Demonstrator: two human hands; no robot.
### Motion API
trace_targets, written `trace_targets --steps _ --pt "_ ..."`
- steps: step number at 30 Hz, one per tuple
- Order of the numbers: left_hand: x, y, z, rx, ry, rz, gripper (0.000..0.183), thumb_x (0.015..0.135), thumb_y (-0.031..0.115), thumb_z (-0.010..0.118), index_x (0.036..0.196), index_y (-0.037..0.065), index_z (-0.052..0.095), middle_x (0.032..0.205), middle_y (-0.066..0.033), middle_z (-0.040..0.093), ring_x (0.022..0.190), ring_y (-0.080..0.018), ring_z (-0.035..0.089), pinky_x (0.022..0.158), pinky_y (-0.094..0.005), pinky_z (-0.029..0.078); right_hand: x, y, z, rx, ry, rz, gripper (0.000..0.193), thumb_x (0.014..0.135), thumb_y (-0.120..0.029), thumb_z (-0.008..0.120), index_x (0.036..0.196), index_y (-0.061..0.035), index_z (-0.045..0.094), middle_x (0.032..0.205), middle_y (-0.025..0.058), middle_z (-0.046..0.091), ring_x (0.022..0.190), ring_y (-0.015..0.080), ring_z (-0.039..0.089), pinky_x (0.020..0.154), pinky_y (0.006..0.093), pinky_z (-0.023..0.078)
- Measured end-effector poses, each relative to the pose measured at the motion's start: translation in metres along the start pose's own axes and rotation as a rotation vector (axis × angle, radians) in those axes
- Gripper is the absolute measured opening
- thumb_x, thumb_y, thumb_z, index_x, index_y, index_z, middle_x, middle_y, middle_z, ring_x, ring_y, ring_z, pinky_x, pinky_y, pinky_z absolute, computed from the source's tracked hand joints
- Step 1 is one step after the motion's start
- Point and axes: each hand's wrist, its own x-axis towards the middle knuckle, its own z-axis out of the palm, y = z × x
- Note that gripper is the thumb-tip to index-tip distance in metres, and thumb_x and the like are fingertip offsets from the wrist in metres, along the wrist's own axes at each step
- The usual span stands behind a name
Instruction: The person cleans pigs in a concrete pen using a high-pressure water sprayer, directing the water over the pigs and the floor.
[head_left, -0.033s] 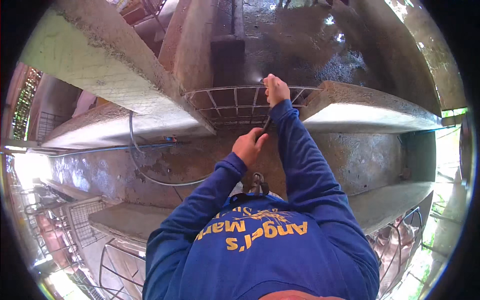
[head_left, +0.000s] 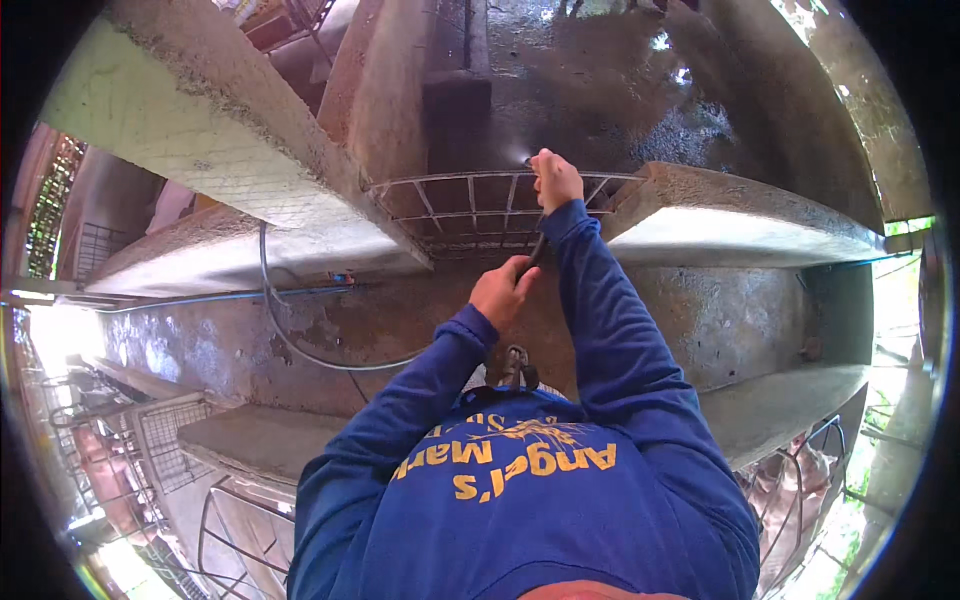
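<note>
My right hand (head_left: pixel 558 181) is closed around the front end of a dark hose (head_left: pixel 538 249), just above the top rail of a metal gate (head_left: pixel 440 179). White water spray (head_left: pixel 519 155) leaves the tip and fans toward the pen beyond. Nearer my body, my left hand (head_left: pixel 503 295) grips the same hose lower down, fingers wrapped round it. The exact shape of the nozzle is hidden in my right fist. A grey hose length (head_left: pixel 300 352) curves in from the left and passes behind my left sleeve.
Wet, dark pen floor (head_left: pixel 570 90) stretches past the gate. Concrete walls flank it, a thick one (head_left: pixel 230 150) left and a low one (head_left: pixel 740 205) right. A blue pipe (head_left: pixel 220 298) runs along the left wall. Pigs (head_left: pixel 105 475) stand behind bars at lower left and right.
Both my hands have shifted very slightly to the right along with the hose. The water still sprays, and both grips stay the same.
</note>
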Motion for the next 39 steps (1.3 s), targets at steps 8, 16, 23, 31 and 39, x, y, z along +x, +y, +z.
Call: trace_targets --steps 8,16,23,31,39 --pt "0.056 -0.005 -0.017 -1.332 -0.342 -0.57 0.058 0.083 0.056 0.031 0.109 0.006 0.048 0.099 -0.0107 0.057 0.084 -0.0255 0.057 0.073 -0.0355 0.045 -0.04 -0.041 0.006 -0.094 -0.168 -0.14 0.036 0.081 -0.036 0.04 0.084 -0.0044 0.056 0.077 0.0184 0.057 0.074 0.0342 0.056 0.065 0.0383 0.043" --pt "0.115 -0.031 -0.09 -1.964 -0.757 -0.436 0.059 0.084 0.046 0.036 0.104 -0.008 0.045 0.11 -0.0216 0.049 0.104 -0.0309 0.046 0.093 -0.042 0.033 -0.069 -0.091 0.036 -0.119 -0.286 -0.194 0.033 0.08 -0.032 0.043 0.091 -0.0049 0.057 0.077 0.0199 0.059 0.074 0.0342 0.058 0.068 0.0387 0.045" --pt "0.139 -0.062 -0.122 -1.935 -0.355 -0.607 0.036 0.088 0.027 0.037 0.087 -0.005 0.052 0.094 -0.0174 0.055 0.101 -0.0275 0.048 0.088 -0.039 0.039 -0.047 -0.116 0.076 0.06 -0.337 -0.158 0.028 0.081 -0.024 0.042 0.089 -0.0028 0.057 0.076 0.0178 0.059 0.073 0.029 0.058 0.066 0.0336 0.045" --pt "0.165 -0.066 -0.14 -1.8 -0.239 -0.704 0.031 0.087 0.025 0.038 0.09 -0.003 0.05 0.087 -0.0133 0.055 0.085 -0.0238 0.052 0.08 -0.0361 0.043 -0.022 -0.102 0.102 0.029 -0.324 -0.095 0.029 0.079 -0.029 0.047 0.09 -0.0028 0.056 0.075 0.0169 0.059 0.072 0.0293 0.059 0.064 0.0331 0.045" --pt "0.186 -0.026 -0.103 -1.49 -0.366 -0.409 0.021 0.084 0.015 0.038 0.077 -0.001 0.051 0.078 -0.0114 0.054 0.077 -0.0206 0.054 0.071 -0.0328 0.046 -0.01 -0.091 0.06 -0.057 -0.137 -0.056 0.034 0.075 -0.038 0.05 0.084 -0.0051 0.055 0.079 0.0187 0.058 0.076 0.0328 0.057 0.067 0.0382 0.045"
